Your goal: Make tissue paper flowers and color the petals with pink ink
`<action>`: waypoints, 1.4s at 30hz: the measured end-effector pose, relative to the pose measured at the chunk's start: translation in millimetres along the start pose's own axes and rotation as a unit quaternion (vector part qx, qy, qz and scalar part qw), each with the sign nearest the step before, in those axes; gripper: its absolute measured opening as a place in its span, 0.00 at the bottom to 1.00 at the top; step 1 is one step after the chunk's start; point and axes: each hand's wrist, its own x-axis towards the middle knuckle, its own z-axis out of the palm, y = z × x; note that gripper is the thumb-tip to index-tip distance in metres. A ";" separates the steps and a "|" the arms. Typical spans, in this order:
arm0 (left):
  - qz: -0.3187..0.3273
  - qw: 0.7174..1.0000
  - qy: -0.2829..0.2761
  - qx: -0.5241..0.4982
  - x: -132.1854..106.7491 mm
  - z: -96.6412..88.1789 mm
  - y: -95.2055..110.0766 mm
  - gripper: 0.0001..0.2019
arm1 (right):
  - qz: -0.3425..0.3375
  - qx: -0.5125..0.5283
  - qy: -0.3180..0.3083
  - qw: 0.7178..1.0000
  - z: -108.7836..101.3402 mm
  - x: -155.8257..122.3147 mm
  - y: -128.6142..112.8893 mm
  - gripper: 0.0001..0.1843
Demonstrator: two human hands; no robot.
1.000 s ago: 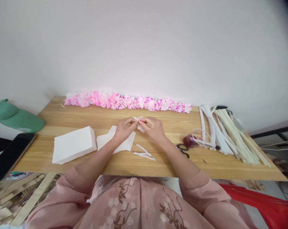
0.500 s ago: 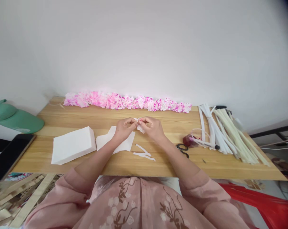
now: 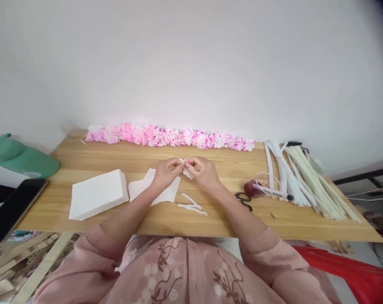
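Note:
My left hand point(image 3: 166, 172) and my right hand point(image 3: 203, 171) meet above the middle of the wooden table point(image 3: 267, 215). Both pinch one small folded piece of white tissue point(image 3: 186, 169) between their fingertips. Under my left wrist lie loose white tissue sheets point(image 3: 166, 193). A thick stack of white tissue point(image 3: 98, 193) sits to the left of them. Thin white paper strips point(image 3: 191, 204) rest on the table just in front of my right wrist.
A row of pink-and-white paper flowers point(image 3: 169, 136) lines the wall edge. Black-handled scissors point(image 3: 243, 199), a small dark red jar point(image 3: 251, 188) and a bundle of white sticks point(image 3: 302, 177) lie to the right. A green cap point(image 3: 20, 157) and a dark screen point(image 3: 10, 207) are at left.
The hands have stayed together on the small tissue piece, with only slight finger movement. Nothing else on the table has moved.

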 end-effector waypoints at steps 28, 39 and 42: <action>-0.051 0.981 0.015 -0.186 7.3 0.8 -4.5 0.11 | 0.103 0.218 -0.021 0.970 0.2 6.1 7.4 0.12; -0.017 0.999 -0.001 -0.051 5.7 2.9 -13.5 0.13 | 0.006 0.043 -0.028 0.999 3.9 2.7 6.7 0.08; -0.026 0.998 0.001 -0.064 5.8 1.9 -13.6 0.11 | 0.003 0.047 -0.027 0.999 3.7 3.5 7.4 0.07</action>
